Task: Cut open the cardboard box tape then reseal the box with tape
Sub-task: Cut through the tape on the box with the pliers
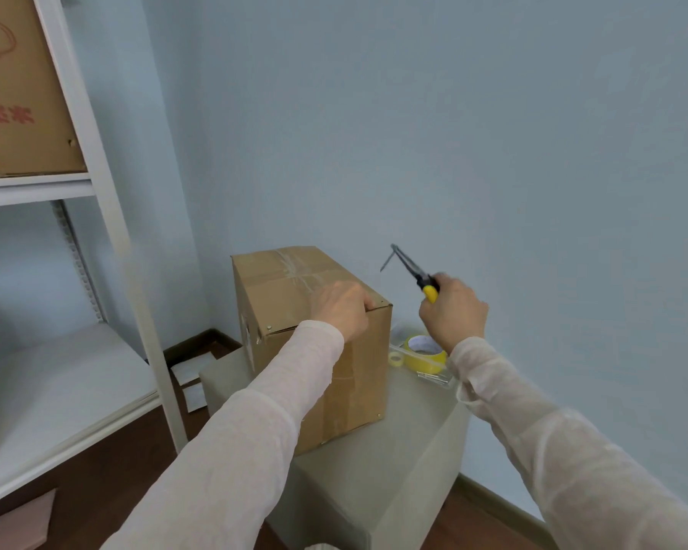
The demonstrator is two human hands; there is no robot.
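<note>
A brown cardboard box [287, 295] stands upright on a grey cube stool [378, 462], with clear tape crossing its top. My left hand [344, 307] rests on the box's near top edge, fingers curled over it. My right hand [451, 313] is raised to the right of the box and grips a yellow-handled tool [414, 273] with a long dark metal tip pointing up and left, clear of the box. A yellow tape roll [424, 353] and a small clear tape roll [396, 359] lie on the stool behind the box's right side.
A white metal shelf post [108, 216] stands at the left, with a printed carton [16, 93] on the upper shelf. A pale blue wall is close behind the stool. Paper pieces [189, 381] lie on the dark wood floor between shelf and stool.
</note>
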